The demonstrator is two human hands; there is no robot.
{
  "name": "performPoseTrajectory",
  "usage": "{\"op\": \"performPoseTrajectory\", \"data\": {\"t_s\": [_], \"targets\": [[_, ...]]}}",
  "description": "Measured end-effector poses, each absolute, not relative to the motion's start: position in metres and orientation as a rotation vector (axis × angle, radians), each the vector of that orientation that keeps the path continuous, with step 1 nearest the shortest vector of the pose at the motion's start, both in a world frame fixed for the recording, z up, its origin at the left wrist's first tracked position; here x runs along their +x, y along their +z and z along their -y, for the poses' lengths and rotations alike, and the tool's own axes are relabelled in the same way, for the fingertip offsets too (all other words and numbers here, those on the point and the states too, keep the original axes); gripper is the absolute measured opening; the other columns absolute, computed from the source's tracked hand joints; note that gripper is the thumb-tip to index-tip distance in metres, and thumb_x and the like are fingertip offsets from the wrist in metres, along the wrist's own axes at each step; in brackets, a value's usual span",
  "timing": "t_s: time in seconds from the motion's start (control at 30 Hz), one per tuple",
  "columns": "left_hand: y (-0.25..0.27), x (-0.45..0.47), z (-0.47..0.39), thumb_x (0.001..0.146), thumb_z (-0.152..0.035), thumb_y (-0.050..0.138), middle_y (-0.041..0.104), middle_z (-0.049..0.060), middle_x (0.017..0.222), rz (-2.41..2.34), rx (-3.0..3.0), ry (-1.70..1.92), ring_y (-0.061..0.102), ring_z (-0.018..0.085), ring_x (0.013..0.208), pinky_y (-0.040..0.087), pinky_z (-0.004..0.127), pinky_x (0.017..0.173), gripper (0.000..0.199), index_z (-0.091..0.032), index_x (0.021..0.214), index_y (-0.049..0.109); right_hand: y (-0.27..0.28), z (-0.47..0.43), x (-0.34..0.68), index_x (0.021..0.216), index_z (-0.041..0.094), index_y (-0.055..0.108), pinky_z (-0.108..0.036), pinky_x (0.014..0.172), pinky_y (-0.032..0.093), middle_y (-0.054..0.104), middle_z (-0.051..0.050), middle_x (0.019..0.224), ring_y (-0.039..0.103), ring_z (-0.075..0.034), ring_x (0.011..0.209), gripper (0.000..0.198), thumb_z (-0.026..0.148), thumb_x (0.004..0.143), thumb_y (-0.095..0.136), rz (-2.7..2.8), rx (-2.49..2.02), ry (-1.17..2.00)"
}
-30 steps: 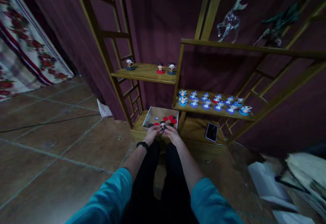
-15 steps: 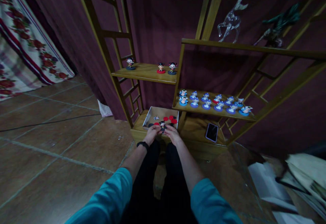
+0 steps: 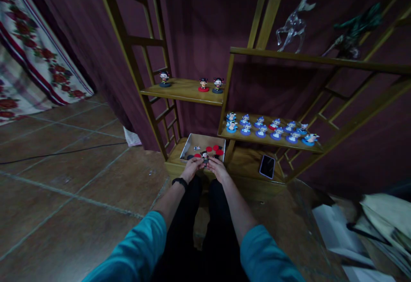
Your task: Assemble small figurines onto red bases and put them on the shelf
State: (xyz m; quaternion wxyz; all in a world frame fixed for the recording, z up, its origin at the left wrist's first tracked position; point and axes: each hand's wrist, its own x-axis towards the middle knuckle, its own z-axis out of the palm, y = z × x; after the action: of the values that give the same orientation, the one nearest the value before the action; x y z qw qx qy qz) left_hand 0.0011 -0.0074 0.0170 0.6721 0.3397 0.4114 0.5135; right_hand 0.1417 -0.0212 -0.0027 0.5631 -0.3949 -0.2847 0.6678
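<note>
Little differs from half a second ago: the small dark-haired figurine [image 3: 204, 156] remains at the near edge of the open box [image 3: 207, 138], long axis upright, face toward the camera. Left grip [image 3: 192, 167] and right grip [image 3: 217, 167], fingers nearly closed, pinch its dark base [image 3: 205, 161] from both sides.

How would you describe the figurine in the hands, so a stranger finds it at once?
Low on the wooden shelf unit stands an open box. At its near edge, left hand and right hand hold the black-haired figurine. Unlike the red discs lying inside, it is held upright.
</note>
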Motion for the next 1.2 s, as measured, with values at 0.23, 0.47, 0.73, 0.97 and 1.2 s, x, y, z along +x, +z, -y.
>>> {"op": "performPoseTrajectory", "data": {"t_s": [0.23,0.47,0.73,0.97,1.2], "targets": [[0.0146,0.0015,0.0066,0.061,-0.01,0.074,0.064,0.004,0.064,-0.928,0.793,1.16,0.061,0.01,0.056,0.049,0.018,0.055,0.018,-0.01,0.073,0.061,-0.0009,0.0222,0.1401,0.097,0.018,0.062,-0.028,0.073,0.05,0.069,-0.003,0.081,0.064,-0.012,0.071,0.034,0.02,0.065,0.07,0.676,-0.914,1.595],[0.0167,0.0016,0.0083,0.068,-0.012,0.069,0.062,0.004,0.063,-0.934,0.763,1.167,0.06,0.01,0.055,0.049,0.019,0.054,0.01,-0.01,0.073,0.06,0.0029,0.0236,0.1393,0.092,0.017,0.064,-0.028,0.072,0.051,0.069,-0.003,0.08,0.064,-0.013,0.069,0.03,0.014,0.062,0.067,0.639,-0.929,1.571],[0.0227,0.0025,0.0099,0.066,-0.007,0.068,0.062,0.004,0.062,-0.984,0.712,1.105,0.058,0.008,0.051,0.049,0.018,0.054,0.008,-0.009,0.07,0.062,0.0042,0.0223,0.1416,0.098,0.019,0.064,-0.025,0.065,0.049,0.07,-0.003,0.084,0.062,-0.012,0.068,0.036,0.015,0.062,0.065,0.683,-0.999,1.587],[0.0193,0.0023,0.0064,0.062,0.0,0.066,0.064,0.005,0.067,-0.965,0.703,1.099,0.061,0.01,0.055,0.052,0.02,0.056,0.014,-0.009,0.071,0.06,0.0056,0.0224,0.1432,0.096,0.019,0.064,-0.026,0.07,0.05,0.069,-0.003,0.091,0.064,-0.013,0.076,0.034,0.02,0.062,0.069,0.674,-0.941,1.58],[0.018,0.0023,0.0056,0.063,-0.001,0.067,0.062,0.004,0.066,-0.964,0.662,1.143,0.062,0.012,0.058,0.055,0.023,0.059,0.017,-0.011,0.072,0.056,0.0054,0.025,0.141,0.092,0.018,0.064,-0.027,0.071,0.05,0.069,-0.003,0.082,0.063,-0.013,0.071,0.031,0.02,0.062,0.071,0.653,-0.968,1.535]]}}
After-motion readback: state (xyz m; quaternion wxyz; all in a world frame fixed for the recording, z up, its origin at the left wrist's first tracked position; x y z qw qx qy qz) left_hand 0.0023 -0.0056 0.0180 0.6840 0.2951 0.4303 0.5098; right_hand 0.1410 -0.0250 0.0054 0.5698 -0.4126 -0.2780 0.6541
